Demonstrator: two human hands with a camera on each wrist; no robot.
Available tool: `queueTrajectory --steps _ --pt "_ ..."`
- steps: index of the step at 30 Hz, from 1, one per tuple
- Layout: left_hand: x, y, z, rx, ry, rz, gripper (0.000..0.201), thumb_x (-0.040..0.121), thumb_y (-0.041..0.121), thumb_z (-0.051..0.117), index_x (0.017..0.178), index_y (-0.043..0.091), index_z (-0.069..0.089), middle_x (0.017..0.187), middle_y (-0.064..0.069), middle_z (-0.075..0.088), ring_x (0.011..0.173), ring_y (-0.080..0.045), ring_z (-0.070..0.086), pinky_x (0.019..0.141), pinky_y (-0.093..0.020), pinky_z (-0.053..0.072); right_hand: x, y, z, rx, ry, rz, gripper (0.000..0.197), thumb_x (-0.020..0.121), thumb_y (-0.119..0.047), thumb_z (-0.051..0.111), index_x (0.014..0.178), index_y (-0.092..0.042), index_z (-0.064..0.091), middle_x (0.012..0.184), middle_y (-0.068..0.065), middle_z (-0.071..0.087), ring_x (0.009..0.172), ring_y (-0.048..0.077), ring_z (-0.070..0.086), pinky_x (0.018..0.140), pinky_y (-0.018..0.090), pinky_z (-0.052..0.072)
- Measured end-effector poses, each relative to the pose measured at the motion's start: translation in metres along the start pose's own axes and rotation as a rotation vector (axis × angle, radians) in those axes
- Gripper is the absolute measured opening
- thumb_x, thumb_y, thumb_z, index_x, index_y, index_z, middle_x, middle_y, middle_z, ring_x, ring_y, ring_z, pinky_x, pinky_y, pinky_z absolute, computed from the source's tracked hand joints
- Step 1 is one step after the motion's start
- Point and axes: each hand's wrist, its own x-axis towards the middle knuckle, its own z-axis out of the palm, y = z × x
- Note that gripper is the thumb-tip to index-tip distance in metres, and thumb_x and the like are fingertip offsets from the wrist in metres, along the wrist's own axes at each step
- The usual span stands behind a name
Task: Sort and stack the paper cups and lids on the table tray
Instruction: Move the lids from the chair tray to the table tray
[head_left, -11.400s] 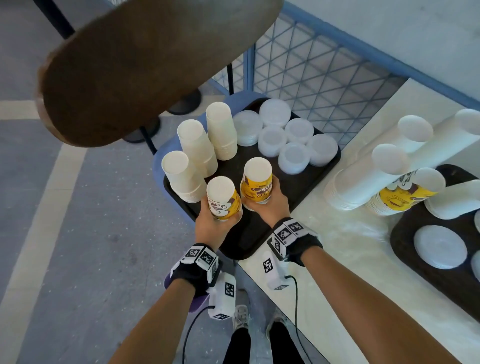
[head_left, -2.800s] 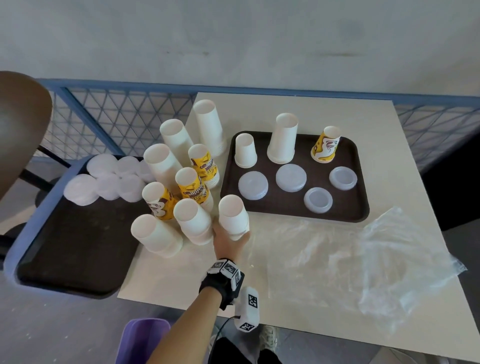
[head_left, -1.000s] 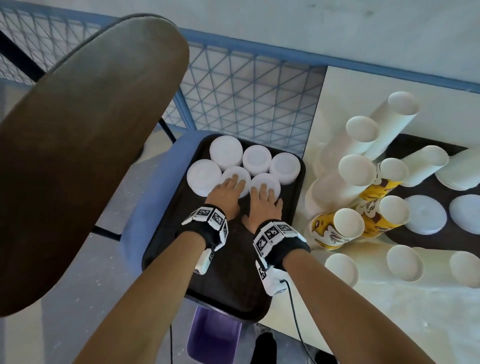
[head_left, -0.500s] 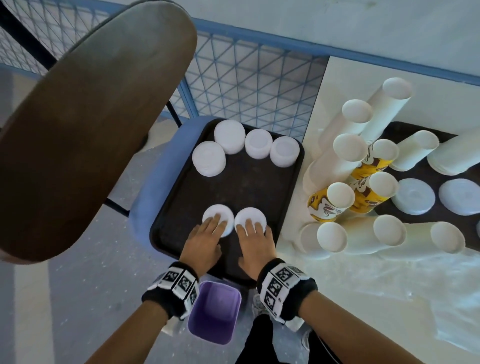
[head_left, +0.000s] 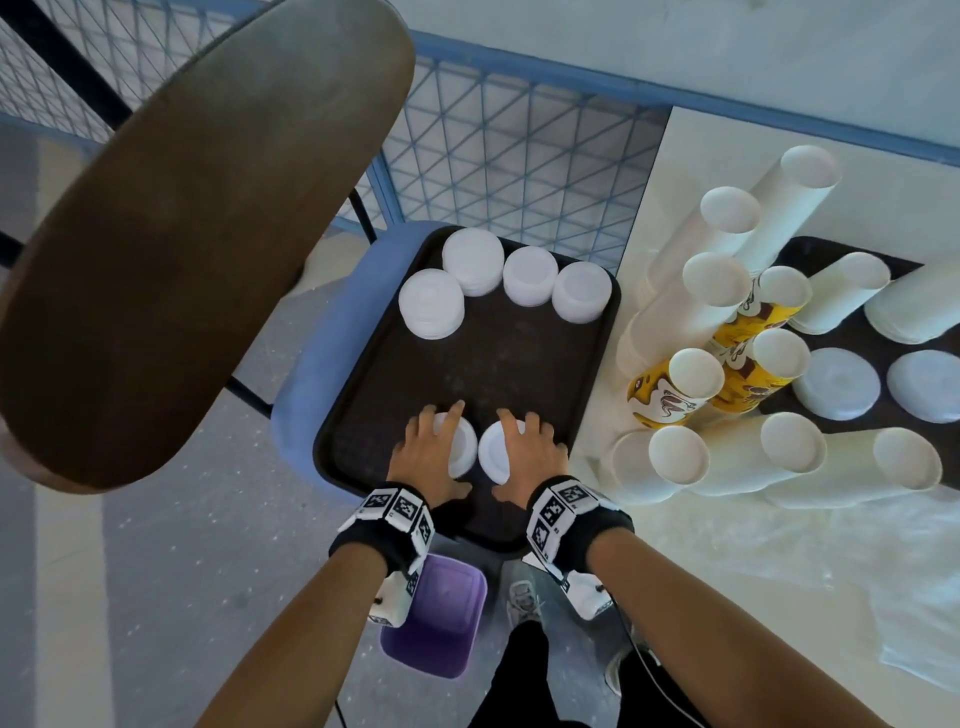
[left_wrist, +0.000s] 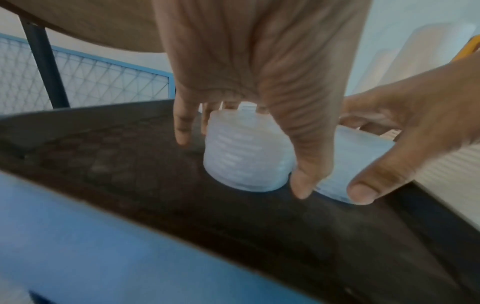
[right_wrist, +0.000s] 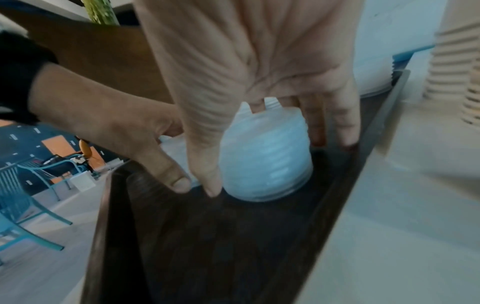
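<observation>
A dark tray (head_left: 519, 364) lies on a blue chair seat (head_left: 322, 358). Two short stacks of white lids stand side by side near its front edge. My left hand (head_left: 434, 452) comes down over the left lid stack (head_left: 464, 448), thumb and fingers around its sides (left_wrist: 246, 156). My right hand (head_left: 530, 452) grips the right lid stack (head_left: 492, 453) the same way (right_wrist: 265, 160). Several more lid stacks (head_left: 530, 275) sit at the tray's far end. Tall stacks of white cups (head_left: 727, 312) and yellow printed cups (head_left: 670, 395) stand on the table to the right.
A second dark tray (head_left: 800, 249) on the white table holds lids (head_left: 836, 384) and cup stacks. A brown chair back (head_left: 182, 234) looms at the left, with a blue mesh railing (head_left: 519, 156) behind. A purple bin (head_left: 441, 618) sits below, and a clear plastic bag (head_left: 831, 571) lies on the table.
Both hands pulled two lid stacks from the far group to the tray's near end. Since half a second ago, the hands have moved over the stacks' tops and closed around them.
</observation>
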Motion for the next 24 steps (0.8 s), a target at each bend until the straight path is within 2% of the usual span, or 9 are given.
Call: queueTrajectory --steps 4,10,16,24 --pt "0.001 0.002 0.005 -0.026 0.008 -0.036 0.090 0.067 0.024 0.075 0.140 0.026 0.023 0.134 -0.006 0.030 0.124 -0.028 0.034 0.089 -0.042 0.046 -0.002 -0.003 0.011 0.039 0.043 -0.001 0.091 0.070 -0.025 0.078 0.141 -0.022 0.021 0.134 0.010 0.031 0.123 0.028 0.036 0.090 0.040 0.045" --pt "-0.008 0.001 0.014 -0.058 0.044 -0.085 0.082 0.063 0.024 0.076 0.131 0.022 0.031 0.127 -0.007 0.033 0.119 -0.028 0.037 0.082 -0.040 0.049 -0.007 -0.007 0.025 0.057 0.093 0.006 0.088 0.071 -0.021 0.076 0.141 -0.020 0.021 0.132 0.012 0.032 0.121 0.029 0.037 0.091 0.038 0.047" --pt "-0.012 0.003 0.016 -0.088 0.064 -0.145 0.082 0.059 0.024 0.078 0.127 0.020 0.032 0.124 -0.010 0.034 0.115 -0.030 0.038 0.082 -0.039 0.049 -0.008 -0.010 0.024 0.047 0.110 0.007 0.087 0.068 -0.023 0.078 0.136 -0.018 0.026 0.128 0.014 0.033 0.117 0.030 0.040 0.089 0.037 0.046" --pt "-0.018 -0.001 0.020 -0.169 0.106 -0.148 0.082 0.058 0.027 0.078 0.127 0.019 0.033 0.123 -0.011 0.036 0.113 -0.031 0.039 0.082 -0.041 0.046 -0.011 -0.008 0.025 0.074 0.128 0.000 0.086 0.064 -0.025 0.080 0.132 -0.019 0.029 0.126 0.013 0.034 0.113 0.031 0.042 0.086 0.037 0.047"
